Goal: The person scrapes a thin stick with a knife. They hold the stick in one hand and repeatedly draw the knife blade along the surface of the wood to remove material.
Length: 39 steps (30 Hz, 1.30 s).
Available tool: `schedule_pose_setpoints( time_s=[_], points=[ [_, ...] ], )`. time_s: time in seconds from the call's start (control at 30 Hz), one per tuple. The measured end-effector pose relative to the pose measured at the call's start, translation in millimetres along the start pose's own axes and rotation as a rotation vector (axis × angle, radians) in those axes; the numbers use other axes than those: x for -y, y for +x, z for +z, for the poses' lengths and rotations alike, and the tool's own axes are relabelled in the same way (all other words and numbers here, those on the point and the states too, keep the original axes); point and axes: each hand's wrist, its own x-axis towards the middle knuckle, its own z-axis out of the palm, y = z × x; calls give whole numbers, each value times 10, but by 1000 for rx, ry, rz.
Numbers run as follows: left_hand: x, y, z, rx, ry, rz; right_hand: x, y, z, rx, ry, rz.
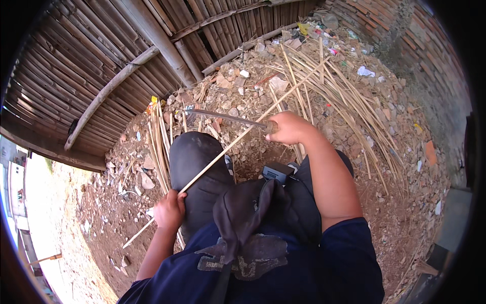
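My left hand (169, 209) is closed round a long pale bamboo strip (217, 158) near its lower end. The strip slants up across my left knee to the far right, over other strips on the ground. In my right hand (287, 127) is a long-bladed knife (223, 116), gripped by its handle, which the fingers mostly cover. Its dark blade points left and crosses the held strip just beside the hand. Whether the edge touches the strip, I cannot tell.
A loose pile of bamboo strips (349, 104) lies at the right, with a smaller bundle (158, 144) beside my left knee. Stones and litter cover the ground. A bamboo wall (76, 76) stands far left, a brick wall (430, 55) at right. A small dark box (277, 172) sits between my legs.
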Motion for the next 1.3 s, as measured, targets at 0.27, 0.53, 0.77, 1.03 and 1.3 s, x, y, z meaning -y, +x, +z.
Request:
schedule_pose_setpoints(
  time_s=[0.27, 0.53, 0.77, 1.03, 1.3],
  points=[
    [-85, 41, -108, 5, 13, -5, -396, 143, 156, -133, -50, 179],
    [-47, 64, -42, -58, -31, 48, -605, 247, 108, 57, 161, 129],
    [-56, 21, -54, 2, 4, -7, -130, 133, 32, 5, -7, 124],
    [-90, 72, -113, -58, 4, 66, -583, 278, 142, 66, -52, 160],
    [-46, -2, -31, -9, 23, -5, -39, 33, 14, 14, -154, 31]
  ],
)
